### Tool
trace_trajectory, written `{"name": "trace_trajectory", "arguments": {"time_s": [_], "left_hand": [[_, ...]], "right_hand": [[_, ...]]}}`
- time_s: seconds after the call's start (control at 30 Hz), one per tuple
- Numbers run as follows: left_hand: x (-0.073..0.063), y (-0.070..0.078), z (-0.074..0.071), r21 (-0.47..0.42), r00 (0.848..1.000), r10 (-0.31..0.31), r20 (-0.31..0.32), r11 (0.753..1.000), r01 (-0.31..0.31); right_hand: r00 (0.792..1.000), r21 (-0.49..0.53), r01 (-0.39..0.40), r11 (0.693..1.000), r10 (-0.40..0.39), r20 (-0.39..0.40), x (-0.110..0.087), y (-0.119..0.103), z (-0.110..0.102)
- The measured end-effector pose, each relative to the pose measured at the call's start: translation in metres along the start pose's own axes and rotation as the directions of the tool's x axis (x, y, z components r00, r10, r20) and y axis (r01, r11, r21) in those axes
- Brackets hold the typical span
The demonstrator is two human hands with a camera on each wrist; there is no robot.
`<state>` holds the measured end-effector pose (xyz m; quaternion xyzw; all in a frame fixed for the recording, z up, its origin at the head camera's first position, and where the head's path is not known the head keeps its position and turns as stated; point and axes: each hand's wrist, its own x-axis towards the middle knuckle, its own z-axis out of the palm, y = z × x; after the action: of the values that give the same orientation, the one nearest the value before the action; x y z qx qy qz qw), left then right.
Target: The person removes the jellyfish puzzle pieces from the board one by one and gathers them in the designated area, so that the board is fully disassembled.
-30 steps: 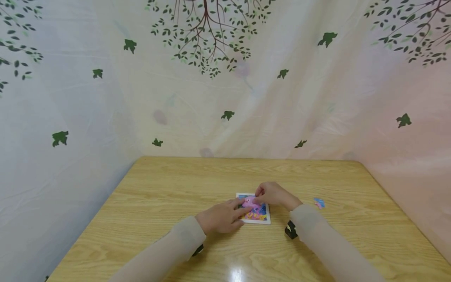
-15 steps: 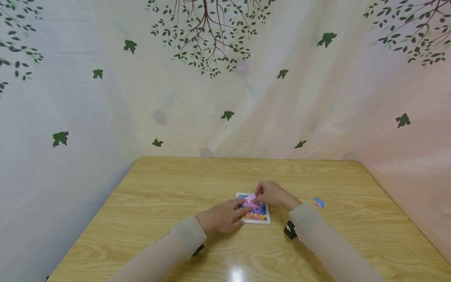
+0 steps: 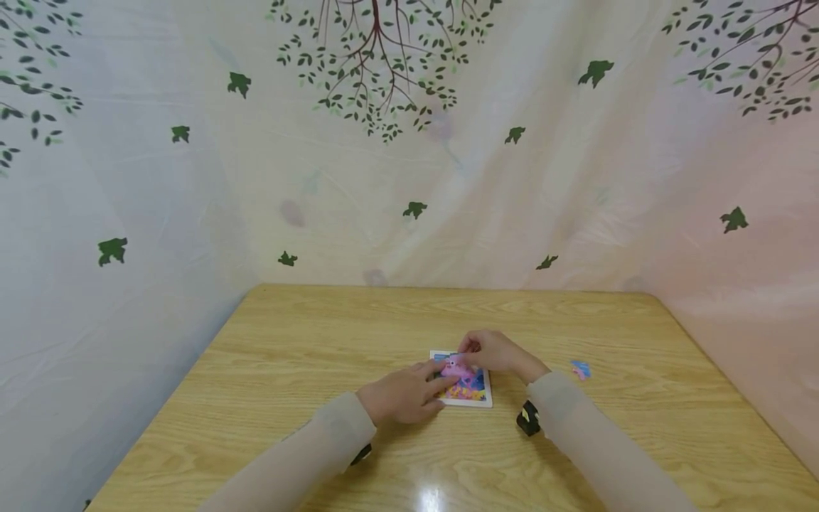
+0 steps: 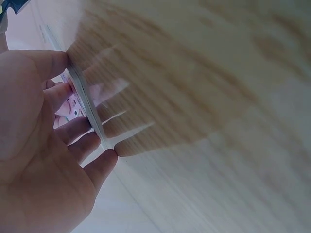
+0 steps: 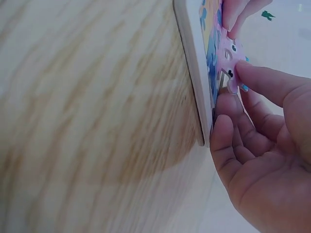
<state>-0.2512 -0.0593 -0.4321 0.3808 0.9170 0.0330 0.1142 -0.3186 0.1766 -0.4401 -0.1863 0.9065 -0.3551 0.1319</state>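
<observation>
A small jigsaw puzzle (image 3: 475,392) in a white frame lies on the table, showing a pink figure over blue and yellow. My left hand (image 3: 403,395) rests on its left side with fingers spread. In the left wrist view, fingertips of the left hand (image 4: 43,131) touch the puzzle's edge (image 4: 82,97). My right hand (image 3: 499,353) is over the puzzle's top right part. Seen from the right wrist, the right hand (image 5: 272,136) pinches a pink puzzle piece (image 5: 227,56) with printed eyes, tilted up off the board. Fingers partly cover the picture.
A loose blue-and-pink puzzle piece (image 3: 581,369) lies on the wooden table (image 3: 307,327) to the right of the right hand. Behind the table hangs a pale cloth (image 3: 345,178) printed with leaves and branches.
The fingertips of my right hand have shifted slightly left over the top of the puzzle, still pinching the pink piece. The left hand stays in place.
</observation>
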Motion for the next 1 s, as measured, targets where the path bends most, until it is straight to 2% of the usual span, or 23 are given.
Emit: {"name": "trace_trajectory", "arguments": {"time_s": [0.23, 0.53, 1.0], "left_hand": [[0.0018, -0.0008, 0.0016, 0.012, 1.000, -0.002, 0.002, 1.000, 0.001], [0.0033, -0.0012, 0.0015, 0.022, 1.000, -0.015, 0.011, 1.000, 0.014], [0.0046, -0.0019, 0.0018, 0.011, 1.000, -0.017, 0.008, 1.000, 0.017]], "right_hand": [[1.000, 0.028, 0.016, 0.999, -0.017, 0.006, 0.0012, 0.0006, 0.0007], [0.995, 0.022, 0.093, 0.995, -0.093, -0.022, 0.0002, 0.0032, 0.0038], [0.985, 0.022, 0.170, 0.985, -0.169, -0.030, -0.0046, 0.0009, 0.0024]]}}
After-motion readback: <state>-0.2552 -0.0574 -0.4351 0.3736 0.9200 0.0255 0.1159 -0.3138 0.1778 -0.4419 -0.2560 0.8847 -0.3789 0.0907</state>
